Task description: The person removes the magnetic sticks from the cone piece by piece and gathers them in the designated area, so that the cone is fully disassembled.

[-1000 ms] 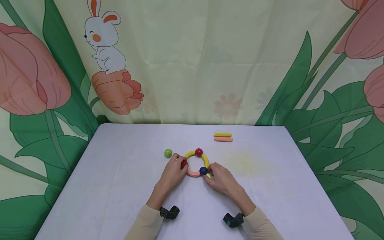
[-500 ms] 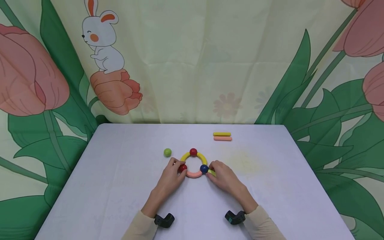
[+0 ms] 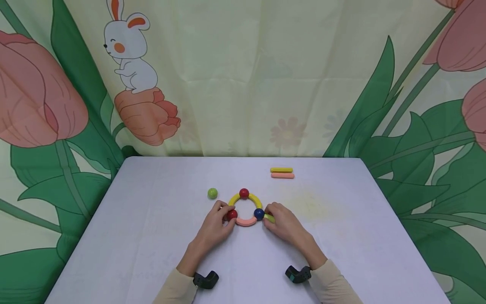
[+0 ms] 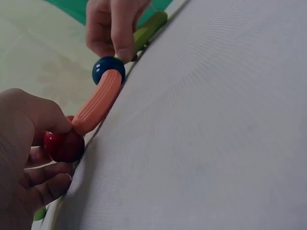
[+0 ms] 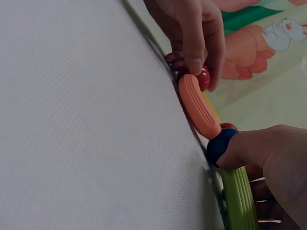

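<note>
In the head view a ring lies on the white table. Two yellow curved rods point(image 3: 255, 200), a pink curved rod point(image 3: 246, 221), a red ball point(image 3: 244, 193) at the top, a second red ball point(image 3: 232, 215) at the left and a blue ball point(image 3: 259, 214) make it up. My left hand point(image 3: 215, 225) pinches the left red ball between thumb and fingers. From the blue ball a green rod point(image 5: 238, 199) sticks outward. My right hand point(image 3: 284, 223) grips its end beside the ball, with the thumb also against the blue ball in the right wrist view.
A loose green ball point(image 3: 212, 193) lies to the left behind my left hand. Farther back on the white table point(image 3: 171, 181), a straight yellow rod point(image 3: 281, 170) and a straight pink rod point(image 3: 282, 176) lie side by side. A printed curtain point(image 3: 235, 84) hangs behind.
The top red ball has shifted left and the left one toward me, making the ring rounder. The left hand has moved slightly left and closer. The green rod now points more to the right.
</note>
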### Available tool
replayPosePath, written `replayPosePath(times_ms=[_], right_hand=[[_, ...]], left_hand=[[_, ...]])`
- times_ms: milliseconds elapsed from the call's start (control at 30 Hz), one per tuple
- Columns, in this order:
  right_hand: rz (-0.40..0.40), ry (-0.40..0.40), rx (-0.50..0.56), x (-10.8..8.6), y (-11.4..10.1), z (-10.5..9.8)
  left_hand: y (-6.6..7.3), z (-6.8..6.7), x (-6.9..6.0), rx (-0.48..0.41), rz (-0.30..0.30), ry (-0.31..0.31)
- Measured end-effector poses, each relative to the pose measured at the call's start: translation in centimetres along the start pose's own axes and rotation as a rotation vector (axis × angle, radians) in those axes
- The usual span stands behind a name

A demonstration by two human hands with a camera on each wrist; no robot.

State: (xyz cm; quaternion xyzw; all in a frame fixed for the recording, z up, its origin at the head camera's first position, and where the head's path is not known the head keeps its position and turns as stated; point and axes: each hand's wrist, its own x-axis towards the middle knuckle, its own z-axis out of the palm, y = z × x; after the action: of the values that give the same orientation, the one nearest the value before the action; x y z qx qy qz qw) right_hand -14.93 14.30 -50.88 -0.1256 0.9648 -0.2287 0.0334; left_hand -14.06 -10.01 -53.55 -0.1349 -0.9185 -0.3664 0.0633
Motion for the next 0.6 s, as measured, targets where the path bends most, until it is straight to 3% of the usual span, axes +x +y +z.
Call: replayPosePath(times_ms=[600], right_hand=[[-0.037, 0.028, 0.046, -0.01, 0.38, 0.09]], left_hand=[[-0.29, 0.05, -0.03, -0.033, -0.002, -0.002]])
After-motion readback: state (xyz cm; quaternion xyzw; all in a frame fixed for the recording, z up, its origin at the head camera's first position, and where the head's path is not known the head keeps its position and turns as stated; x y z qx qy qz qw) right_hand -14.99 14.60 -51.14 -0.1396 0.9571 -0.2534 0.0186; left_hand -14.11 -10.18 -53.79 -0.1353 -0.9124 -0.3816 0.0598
